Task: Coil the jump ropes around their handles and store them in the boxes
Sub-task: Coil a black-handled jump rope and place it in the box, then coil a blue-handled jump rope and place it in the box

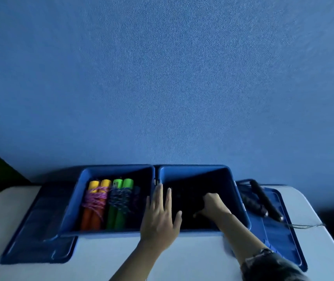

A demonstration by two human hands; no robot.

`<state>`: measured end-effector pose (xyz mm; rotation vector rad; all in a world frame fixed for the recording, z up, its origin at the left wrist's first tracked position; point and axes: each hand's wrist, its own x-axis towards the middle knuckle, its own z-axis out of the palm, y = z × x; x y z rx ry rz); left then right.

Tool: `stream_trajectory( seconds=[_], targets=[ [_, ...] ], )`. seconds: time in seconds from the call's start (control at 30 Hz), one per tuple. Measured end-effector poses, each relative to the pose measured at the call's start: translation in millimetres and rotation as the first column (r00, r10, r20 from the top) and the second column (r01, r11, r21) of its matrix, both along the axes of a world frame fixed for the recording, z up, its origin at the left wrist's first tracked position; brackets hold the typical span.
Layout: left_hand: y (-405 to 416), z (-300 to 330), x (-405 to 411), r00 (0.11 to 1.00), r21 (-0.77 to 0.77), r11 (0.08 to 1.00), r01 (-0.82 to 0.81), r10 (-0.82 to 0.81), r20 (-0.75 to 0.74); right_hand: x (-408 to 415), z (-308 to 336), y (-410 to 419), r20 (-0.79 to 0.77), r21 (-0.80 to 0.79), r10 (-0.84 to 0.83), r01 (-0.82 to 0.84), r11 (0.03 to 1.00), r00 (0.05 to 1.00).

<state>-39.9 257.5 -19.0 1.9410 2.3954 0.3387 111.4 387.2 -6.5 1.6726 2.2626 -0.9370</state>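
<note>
Two deep blue plastic boxes stand side by side on the pale desk against a blue wall, each with a flat blue lid lying beside it, which keeps both boxes open for loading. The left box already holds two finished bundles laid lengthwise: a jump rope with yellow-and-orange handles bound in pink cord, and just beside it a jump rope with green handles bound in dark speckled cord; something darker may lie to their right, but it is too dim to tell. The right box is in deep shadow. The left hand lies flat with fingers straight and spread, resting over the near rims where the two boxes meet, probably to steady them while the other hand works. The right hand reaches down inside the right box with its fingers curled; whether they grip a dark bundle or nothing cannot be told in that gloom. On the right lid lies a black-handled jump rope, seemingly coiled and waiting its turn, with a thin cord trailing off onto the desk. By this layout the storing looks well advanced, with the black rope likely still to go in.
</note>
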Motion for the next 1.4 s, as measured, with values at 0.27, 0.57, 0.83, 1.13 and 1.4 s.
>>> stream_trajectory(
  seconds=[0.27,0.57,0.83,1.13,1.4],
  targets=[
    [1.0,4.1,0.9,1.0,-0.03,0.999,-0.016,0.016,-0.011,-3.6,-3.9,-3.8,-0.076,0.007,-0.053,0.053,0.999,0.996],
    [3.2,5.1,-1.6,1.0,-0.067,0.998,-0.013,0.014,0.013,1.4,5.2,-12.9,-0.028,-0.049,-0.042,0.04,0.998,0.999],
    [-3.9,25.1,1.3,0.999,-0.172,0.985,-0.014,0.008,-0.032,16.4,32.1,-50.3,-0.035,0.051,-0.084,0.086,0.995,0.996],
    [-58.8,45.2,13.1,0.995,-0.266,0.96,0.092,-0.076,0.071,25.0,53.9,-117.4,0.075,0.296,-0.151,0.123,0.947,0.986],
    [-96.1,61.7,40.2,0.978,-0.237,0.949,0.21,-0.199,0.07,50.9,57.8,-188.2,-0.1,0.346,-0.173,0.197,0.917,0.98]
  ],
)
